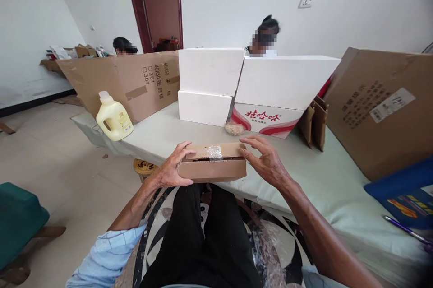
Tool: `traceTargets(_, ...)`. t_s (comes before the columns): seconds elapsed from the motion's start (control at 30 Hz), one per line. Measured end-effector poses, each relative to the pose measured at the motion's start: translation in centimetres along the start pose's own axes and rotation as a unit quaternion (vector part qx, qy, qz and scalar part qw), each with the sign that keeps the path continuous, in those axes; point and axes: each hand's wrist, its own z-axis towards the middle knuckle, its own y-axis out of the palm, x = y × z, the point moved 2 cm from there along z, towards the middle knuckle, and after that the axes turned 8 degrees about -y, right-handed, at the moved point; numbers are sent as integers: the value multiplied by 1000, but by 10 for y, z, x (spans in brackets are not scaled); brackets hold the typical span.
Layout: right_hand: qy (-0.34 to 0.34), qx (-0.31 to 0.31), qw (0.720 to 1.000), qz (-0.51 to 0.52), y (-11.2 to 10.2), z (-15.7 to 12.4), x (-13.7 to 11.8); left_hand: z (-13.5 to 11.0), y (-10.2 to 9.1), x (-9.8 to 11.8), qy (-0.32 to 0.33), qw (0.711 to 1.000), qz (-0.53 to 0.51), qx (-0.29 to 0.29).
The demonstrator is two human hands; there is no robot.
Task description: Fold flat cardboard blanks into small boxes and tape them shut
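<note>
A small brown cardboard box (212, 170) sits at the table's near edge, above my lap. Clear tape (214, 152) crosses the middle of its top, and a dark gap shows along the front seam. My left hand (174, 166) grips the box's left end, thumb low on the front and fingers over the top. At the upper right corner, my right hand (265, 159) holds the box loosely between thumb and fingers. Just beyond it lies a crumpled clump of clear tape or plastic (235, 128).
White boxes (211, 71) and a red-and-white carton (267, 121) are stacked ahead. Large cardboard boxes (385, 107) flank the table (162, 132). A yellow jug (114, 118) stands left; a blue container (402, 193) and a pen (404, 229) lie right. Two people (265, 37) are behind the boxes.
</note>
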Motion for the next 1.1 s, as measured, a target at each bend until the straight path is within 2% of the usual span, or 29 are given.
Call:
traceTargets(0.23,-7,-189,982,13,-5,14,-6,-11,4,5,-15,1000,-5,-10)
traceTargets(0.5,-58,-289,954,-46,13,28,-12,-6,8,8,0,1000,-23,-10)
traceTargets(0.6,-74,-299,950,-53,18,30,-17,-5,10,9,-2,1000,-24,-10)
traceTargets(0.87,-109,-275,955,-5,19,33,-33,-6,10,10,-8,999,-35,-24)
traceTargets(1.1,-176,-231,957,-12,22,30,-43,-5,12,4,15,1000,-15,-4)
